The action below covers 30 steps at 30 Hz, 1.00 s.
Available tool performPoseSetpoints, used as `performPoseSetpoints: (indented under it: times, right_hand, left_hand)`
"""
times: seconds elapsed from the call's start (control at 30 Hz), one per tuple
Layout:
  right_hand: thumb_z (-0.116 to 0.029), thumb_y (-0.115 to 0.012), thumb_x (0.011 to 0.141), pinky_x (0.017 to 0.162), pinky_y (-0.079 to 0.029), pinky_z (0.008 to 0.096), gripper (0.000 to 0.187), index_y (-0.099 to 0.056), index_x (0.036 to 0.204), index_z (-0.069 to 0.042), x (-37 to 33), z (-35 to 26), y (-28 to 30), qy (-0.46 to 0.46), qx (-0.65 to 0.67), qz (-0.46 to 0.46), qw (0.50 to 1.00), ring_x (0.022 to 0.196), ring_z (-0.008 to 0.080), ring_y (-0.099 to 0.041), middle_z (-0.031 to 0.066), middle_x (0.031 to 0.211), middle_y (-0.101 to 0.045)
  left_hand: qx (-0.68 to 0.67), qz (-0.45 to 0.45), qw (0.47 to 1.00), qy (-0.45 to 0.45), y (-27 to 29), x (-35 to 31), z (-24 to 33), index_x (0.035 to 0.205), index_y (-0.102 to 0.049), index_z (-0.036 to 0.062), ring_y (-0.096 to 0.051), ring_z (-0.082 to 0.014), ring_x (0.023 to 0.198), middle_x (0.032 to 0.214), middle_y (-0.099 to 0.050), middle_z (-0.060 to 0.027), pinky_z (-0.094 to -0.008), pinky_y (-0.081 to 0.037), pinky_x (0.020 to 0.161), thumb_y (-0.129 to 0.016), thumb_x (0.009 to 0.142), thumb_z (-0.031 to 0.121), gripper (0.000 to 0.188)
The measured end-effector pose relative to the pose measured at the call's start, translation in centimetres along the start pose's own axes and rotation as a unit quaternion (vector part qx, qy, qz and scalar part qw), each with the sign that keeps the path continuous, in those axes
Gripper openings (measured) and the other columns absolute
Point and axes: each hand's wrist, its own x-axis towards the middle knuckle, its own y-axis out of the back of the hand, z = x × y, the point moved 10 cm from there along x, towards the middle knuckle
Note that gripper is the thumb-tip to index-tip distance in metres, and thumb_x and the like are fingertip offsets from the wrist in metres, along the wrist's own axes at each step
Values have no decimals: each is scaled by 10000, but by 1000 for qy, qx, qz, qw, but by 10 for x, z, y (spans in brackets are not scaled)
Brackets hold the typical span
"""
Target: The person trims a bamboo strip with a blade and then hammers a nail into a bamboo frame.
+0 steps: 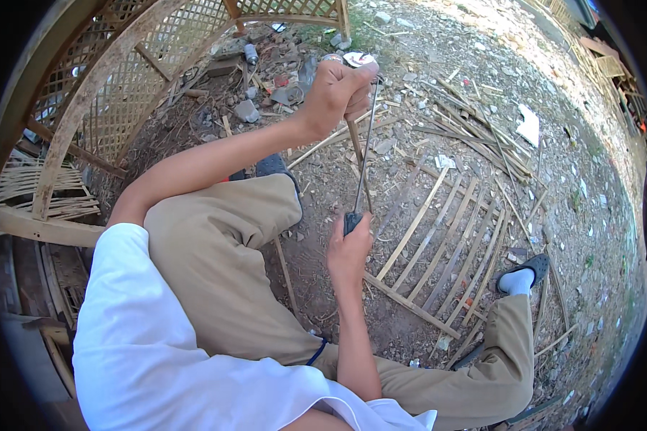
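My left hand (pixel 339 90) is raised at the top middle, its fingers closed around a narrow wooden stick (pixel 356 147) that slants down toward my other hand. At its knuckles shows a round white object (pixel 359 59); I cannot make out its kind. Below, my right hand (pixel 349 251) is wrapped round the black handle of a long, thin metal tool (pixel 365 154). Its slim shaft or blade runs up beside the stick, and its far end reaches my left hand. Whether that tip touches the fingers or the white object is unclear.
A slatted wooden frame (pixel 438 251) lies on the ground between my legs. Loose bamboo strips (pixel 482 136) are piled beyond it. To the left stands a curved wooden lattice piece (pixel 122 86). Rubble, a spray can (pixel 251 54) and a white scrap (pixel 528 126) litter the dirt.
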Motion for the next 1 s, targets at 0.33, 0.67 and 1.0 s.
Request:
performPoseSetpoints:
  times: [0.33,0.67,1.0]
  right_hand:
    - [-175,-625,1086,686,-509,547,276,-532,1092,85,5,16,4,-36,-16,-26,999,756,487,-699,293,822,-693]
    - [-136,-637,1064,685,-508,520,222,-536,1076,61,8,201,-5,-63,-118,53,990,712,427,-680,252,787,-677]
    - [-147,-645,1069,631,-512,535,274,-481,1088,72,6,66,-39,-44,47,9,998,720,482,-719,303,787,-692]
  left_hand:
    - [41,-28,998,-46,-1,2,-3,606,-270,155,-214,-69,476,570,-236,67,-303,-172,478,-581,1139,305,636]
    - [-18,9,998,-61,8,3,-13,597,-392,125,-269,-74,458,527,-335,49,-306,-218,457,-557,1136,220,571]
    - [280,216,935,11,30,3,4,574,-496,103,-396,-93,477,535,-454,37,-331,-292,480,-573,1106,299,572]
